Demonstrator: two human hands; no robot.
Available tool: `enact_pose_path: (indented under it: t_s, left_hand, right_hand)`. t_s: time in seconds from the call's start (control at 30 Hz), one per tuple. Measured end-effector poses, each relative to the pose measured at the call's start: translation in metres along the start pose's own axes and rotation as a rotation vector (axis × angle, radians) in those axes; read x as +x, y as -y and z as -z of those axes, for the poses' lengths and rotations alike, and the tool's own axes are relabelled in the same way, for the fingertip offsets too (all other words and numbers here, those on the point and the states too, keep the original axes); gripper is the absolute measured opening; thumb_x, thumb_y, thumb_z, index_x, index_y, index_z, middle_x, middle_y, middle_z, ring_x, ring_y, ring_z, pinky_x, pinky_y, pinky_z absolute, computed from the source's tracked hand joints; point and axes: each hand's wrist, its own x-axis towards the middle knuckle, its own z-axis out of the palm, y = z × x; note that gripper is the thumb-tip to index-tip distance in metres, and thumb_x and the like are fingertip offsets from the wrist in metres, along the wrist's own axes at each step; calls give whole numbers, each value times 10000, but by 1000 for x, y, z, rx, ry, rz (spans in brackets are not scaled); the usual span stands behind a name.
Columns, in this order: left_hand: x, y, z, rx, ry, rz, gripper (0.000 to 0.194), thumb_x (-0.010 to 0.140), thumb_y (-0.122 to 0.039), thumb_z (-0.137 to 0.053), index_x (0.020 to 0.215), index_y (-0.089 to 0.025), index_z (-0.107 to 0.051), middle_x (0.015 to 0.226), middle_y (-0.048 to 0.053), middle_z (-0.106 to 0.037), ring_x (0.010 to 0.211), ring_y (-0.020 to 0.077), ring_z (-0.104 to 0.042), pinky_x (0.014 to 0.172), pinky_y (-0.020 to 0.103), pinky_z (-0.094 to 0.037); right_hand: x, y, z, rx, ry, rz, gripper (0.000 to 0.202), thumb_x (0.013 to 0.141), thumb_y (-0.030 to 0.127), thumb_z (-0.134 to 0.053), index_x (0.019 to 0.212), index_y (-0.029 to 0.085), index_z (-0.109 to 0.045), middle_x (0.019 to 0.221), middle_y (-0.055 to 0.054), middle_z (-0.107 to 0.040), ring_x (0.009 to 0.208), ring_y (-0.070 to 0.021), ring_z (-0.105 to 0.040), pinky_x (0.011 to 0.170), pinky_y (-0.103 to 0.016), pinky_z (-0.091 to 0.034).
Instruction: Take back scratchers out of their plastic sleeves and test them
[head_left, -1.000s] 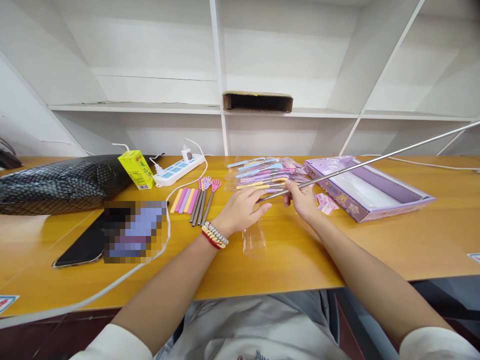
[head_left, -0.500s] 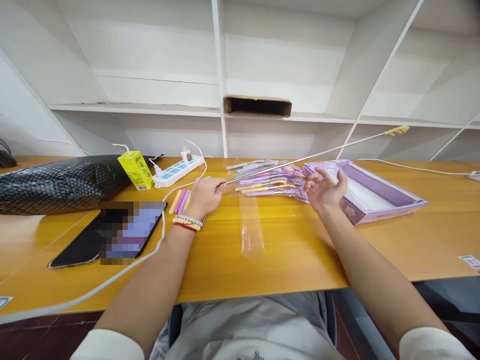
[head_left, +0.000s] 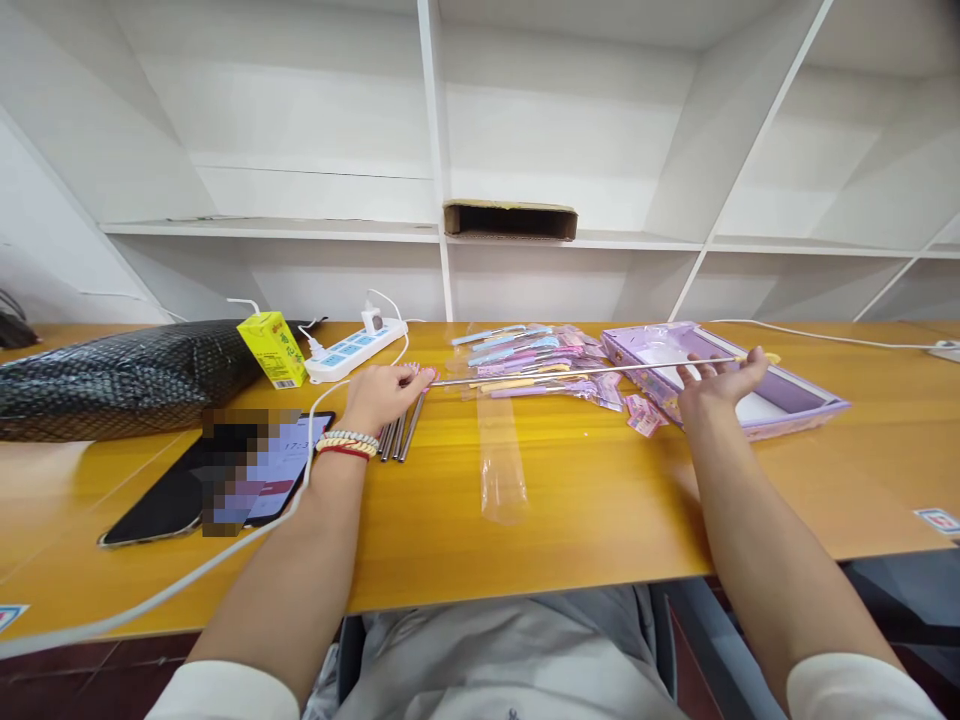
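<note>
A telescopic back scratcher [head_left: 637,369], with a thin metal rod drawn out long, lies almost level across the view. My left hand [head_left: 381,395] is closed around its left end. At its other end my right hand [head_left: 716,385] is palm up with fingers spread, by the yellow head [head_left: 772,359], which is mostly behind the thumb; whether it touches cannot be told. Below the rod are several plastic-wrapped back scratchers [head_left: 517,355] in blue, pink, yellow and purple. Several metal rods [head_left: 405,435] lie beside my left hand, their upper parts covered by it.
An open purple box [head_left: 814,408] stands at right, a pink packet [head_left: 643,415] beside it. A clear plastic sleeve [head_left: 502,470] lies in the middle. Toward the left are phones [head_left: 157,490], a white cable, a power strip [head_left: 356,350], a yellow drink carton [head_left: 274,350] and a black wrapped parcel [head_left: 127,380].
The back scratcher's yellow head has swung down from high at right to my right hand. My right hand has moved right, and my left hand slightly left, uncovering the metal rods.
</note>
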Motion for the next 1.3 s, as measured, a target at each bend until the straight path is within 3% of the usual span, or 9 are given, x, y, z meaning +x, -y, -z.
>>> enact_pose_path:
  t_s: [0.1,0.2,0.3,0.5,0.73,0.97,1.1,1.2,1.3]
  left_hand:
    - [3,7,2,111,-80,124,603,831,-582,-252,648,-204,-683,647,76,-654,671,216,-565,576,309,-299]
    - [6,19,4,210,-182,161,508,827,-463,-302,623,-196,-683,638,83,-646,691,222,-564,640,331,-325]
    - [7,33,6,260,-231,172,405,782,-371,-362,617,-191,-685,643,88,-642,727,229,-566,699,349,-334]
    - [7,43,7,242,-170,203,406,772,-397,-369,679,-186,-703,696,102,-659,728,251,-574,605,334,-328]
    - [5,29,9,214,-127,237,418,794,-401,-353,676,-188,-692,743,103,-671,781,267,-584,595,325,-342]
    - [3,24,11,205,-139,243,463,815,-417,-319,701,-177,-698,711,116,-655,766,276,-580,602,336,-354]
    - [4,25,14,185,-97,237,482,816,-453,-317,679,-185,-694,714,119,-654,780,291,-579,623,350,-367]
    - [5,25,15,180,-25,215,479,815,-454,-320,656,-189,-686,731,124,-657,789,301,-582,629,357,-379]
    - [6,17,13,185,47,178,497,827,-455,-303,702,-179,-697,776,140,-666,805,303,-591,654,362,-399]
  right_hand:
    - [6,3,2,20,-107,-46,270,749,433,-360,947,275,-266,1001,-46,-413,678,-122,-588,549,-293,-431]
    - [7,5,2,-28,-89,-28,180,760,369,-332,895,275,-259,908,0,-423,580,-88,-550,523,-274,-408]
    - [7,5,3,-65,-78,29,181,741,322,-381,886,271,-286,944,-3,-438,558,-72,-531,521,-272,-400]
    - [11,3,5,-99,-102,141,189,636,222,-503,778,230,-379,819,15,-462,584,-82,-501,529,-271,-373]
    - [18,13,9,2,-211,121,95,697,223,-385,776,248,-340,779,11,-488,530,-92,-450,486,-278,-330]
    - [20,9,6,-137,-246,142,94,756,166,-325,785,255,-316,746,30,-473,444,-80,-407,424,-261,-283]
    - [23,9,7,-203,-218,205,53,832,292,-323,797,258,-303,640,56,-421,364,-81,-352,391,-266,-267]
    - [20,9,7,-200,-205,262,251,874,436,-217,801,238,-353,584,47,-396,371,-90,-345,381,-264,-281]
    - [11,5,2,-248,-144,295,385,879,464,-174,783,205,-443,537,31,-392,370,-101,-352,379,-271,-287]
